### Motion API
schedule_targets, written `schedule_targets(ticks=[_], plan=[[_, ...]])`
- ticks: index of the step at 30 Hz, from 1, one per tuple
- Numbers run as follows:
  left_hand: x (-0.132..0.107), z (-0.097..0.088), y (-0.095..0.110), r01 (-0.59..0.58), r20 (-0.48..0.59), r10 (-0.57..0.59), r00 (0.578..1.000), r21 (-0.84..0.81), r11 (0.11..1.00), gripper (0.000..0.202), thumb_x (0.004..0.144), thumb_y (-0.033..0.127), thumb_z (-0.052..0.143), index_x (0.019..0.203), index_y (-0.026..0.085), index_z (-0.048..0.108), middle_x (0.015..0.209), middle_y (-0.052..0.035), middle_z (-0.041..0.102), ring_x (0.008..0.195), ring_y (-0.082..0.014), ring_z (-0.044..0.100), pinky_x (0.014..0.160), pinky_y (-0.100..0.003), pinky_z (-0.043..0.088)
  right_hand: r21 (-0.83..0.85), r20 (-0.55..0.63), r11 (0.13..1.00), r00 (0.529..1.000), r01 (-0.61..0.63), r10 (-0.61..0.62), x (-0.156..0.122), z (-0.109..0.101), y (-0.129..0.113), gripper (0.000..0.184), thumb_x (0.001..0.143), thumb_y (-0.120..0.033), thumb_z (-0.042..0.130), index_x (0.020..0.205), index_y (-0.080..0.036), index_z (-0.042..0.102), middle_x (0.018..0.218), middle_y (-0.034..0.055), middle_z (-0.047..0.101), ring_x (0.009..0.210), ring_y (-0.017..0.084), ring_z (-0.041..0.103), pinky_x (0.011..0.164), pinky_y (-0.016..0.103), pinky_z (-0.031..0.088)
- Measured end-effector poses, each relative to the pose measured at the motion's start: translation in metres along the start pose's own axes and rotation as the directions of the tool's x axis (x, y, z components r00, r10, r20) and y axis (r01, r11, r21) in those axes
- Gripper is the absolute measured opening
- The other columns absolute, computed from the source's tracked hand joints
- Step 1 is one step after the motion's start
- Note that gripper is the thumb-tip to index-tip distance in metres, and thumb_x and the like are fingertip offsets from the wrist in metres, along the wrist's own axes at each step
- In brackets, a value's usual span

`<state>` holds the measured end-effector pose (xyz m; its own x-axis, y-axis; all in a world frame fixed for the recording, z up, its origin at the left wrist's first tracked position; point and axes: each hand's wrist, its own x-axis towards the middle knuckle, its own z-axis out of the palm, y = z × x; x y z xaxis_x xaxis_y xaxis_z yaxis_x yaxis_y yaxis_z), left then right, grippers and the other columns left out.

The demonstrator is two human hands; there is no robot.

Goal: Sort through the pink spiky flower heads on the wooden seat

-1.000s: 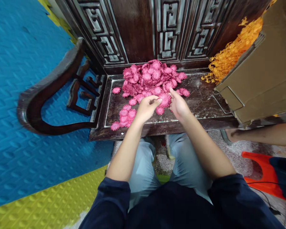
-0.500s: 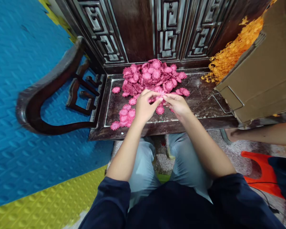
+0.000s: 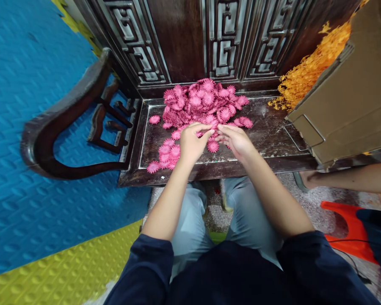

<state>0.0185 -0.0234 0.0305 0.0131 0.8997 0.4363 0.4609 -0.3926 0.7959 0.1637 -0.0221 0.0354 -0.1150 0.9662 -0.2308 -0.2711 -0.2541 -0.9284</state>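
Note:
A heap of pink fabric flowers (image 3: 203,101) lies on the seat of a dark carved wooden chair (image 3: 266,135). My left hand (image 3: 192,144) and my right hand (image 3: 236,140) meet at the heap's near edge, fingers curled and pinched together over a pink flower (image 3: 212,130) held between them. A second pink flower (image 3: 213,147) lies on the seat just below the fingertips. A smaller cluster of flowers (image 3: 165,154) sits to the left of my left wrist.
A cardboard box (image 3: 346,97) rests on the seat's right side with orange plastic sprigs (image 3: 307,70) behind it. Another person's arm (image 3: 346,180) reaches in at the right, above an orange stool (image 3: 349,233). Blue and yellow foam mats (image 3: 34,169) cover the floor at left.
My right hand pulled back from the heap toward my left hand. Both hands now pinch together over one flower.

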Motion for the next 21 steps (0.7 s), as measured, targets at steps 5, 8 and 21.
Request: schedule_targets(ticks=[5, 8, 21], plan=[[0.001, 0.0012, -0.0022, 0.02, -0.004, -0.02, 1.0, -0.037, 0.999, 0.01, 0.075, 0.021, 0.067, 0.082, 0.02, 0.075, 0.083, -0.002, 0.073, 0.08, -0.0156, 0.065, 0.08, -0.031, 0.049, 0.006, -0.004, 1.0, 1.0, -0.001, 0.001, -0.0001, -0.0001, 0.0018, 0.027, 0.057, -0.039, 0.079, 0.075, -0.02, 0.069, 0.07, -0.0021, 0.067, 0.059, 0.007, 0.059, 0.06, 0.023, 0.044], [0.0019, 0.0007, -0.0015, 0.036, -0.012, -0.036, 0.999, -0.064, 0.997, 0.01, 0.073, 0.019, 0.068, 0.08, 0.02, 0.075, 0.081, -0.0015, 0.074, 0.077, -0.0151, 0.065, 0.076, -0.029, 0.049, 0.006, -0.003, 1.0, 1.0, -0.002, 0.002, -0.0011, 0.0004, 0.0013, 0.03, 0.056, -0.04, 0.079, 0.077, -0.02, 0.07, 0.07, -0.0022, 0.068, 0.059, 0.007, 0.059, 0.059, 0.022, 0.044], [0.0021, 0.0013, -0.0007, 0.082, 0.075, -0.067, 0.995, -0.212, 0.974, 0.014, 0.074, 0.017, 0.065, 0.085, 0.018, 0.074, 0.09, -0.0041, 0.074, 0.085, -0.0155, 0.068, 0.083, -0.03, 0.051, 0.055, -0.012, 0.997, 0.999, 0.05, -0.049, 0.0022, -0.0009, 0.0013, 0.022, 0.06, -0.036, 0.076, 0.074, -0.02, 0.068, 0.065, -0.0044, 0.065, 0.057, 0.006, 0.056, 0.059, 0.022, 0.044]])
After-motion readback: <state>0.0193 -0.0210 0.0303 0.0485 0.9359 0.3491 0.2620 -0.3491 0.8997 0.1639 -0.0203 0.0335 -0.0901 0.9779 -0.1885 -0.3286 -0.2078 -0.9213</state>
